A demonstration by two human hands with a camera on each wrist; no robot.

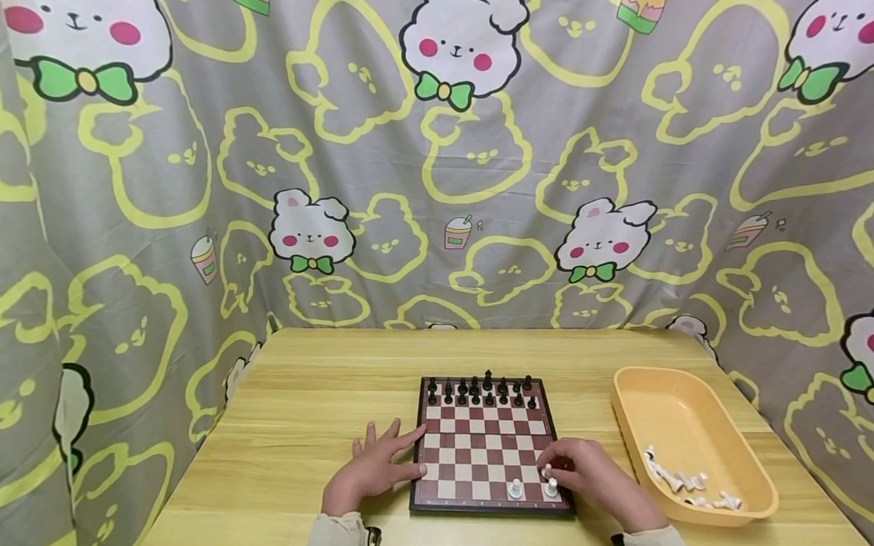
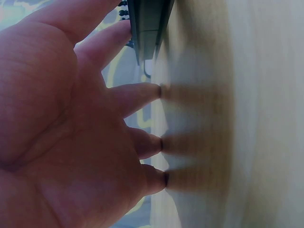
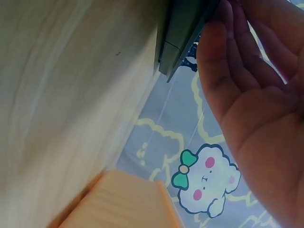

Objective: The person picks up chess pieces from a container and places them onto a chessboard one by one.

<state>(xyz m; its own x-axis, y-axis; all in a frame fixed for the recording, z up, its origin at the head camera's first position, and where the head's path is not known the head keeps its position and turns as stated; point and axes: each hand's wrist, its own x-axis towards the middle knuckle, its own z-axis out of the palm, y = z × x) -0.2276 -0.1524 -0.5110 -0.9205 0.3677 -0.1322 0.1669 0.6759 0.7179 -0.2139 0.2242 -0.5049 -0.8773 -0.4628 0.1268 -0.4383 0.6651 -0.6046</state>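
Observation:
A folding chessboard (image 1: 466, 458) with maroon and cream squares lies on the table. Black chess pieces (image 1: 475, 392) fill its two far rows. At the near right stand two white chess pieces, one at the corner (image 1: 551, 489) and another a little left of it (image 1: 515, 489). My right hand (image 1: 592, 474) pinches a white chess piece (image 1: 546, 472) low over the right edge, just beyond the corner one; the fingers partly cover it. My left hand (image 1: 374, 467) is spread, thumb and index finger touching the board's left side, the other fingertips on the tabletop (image 2: 199, 123).
To the right of the board stands an orange plastic tray (image 1: 692, 383) with several white chess pieces (image 1: 690, 481) lying at its near end. A patterned curtain (image 1: 378, 168) hangs behind and beside the wooden table (image 1: 267, 450).

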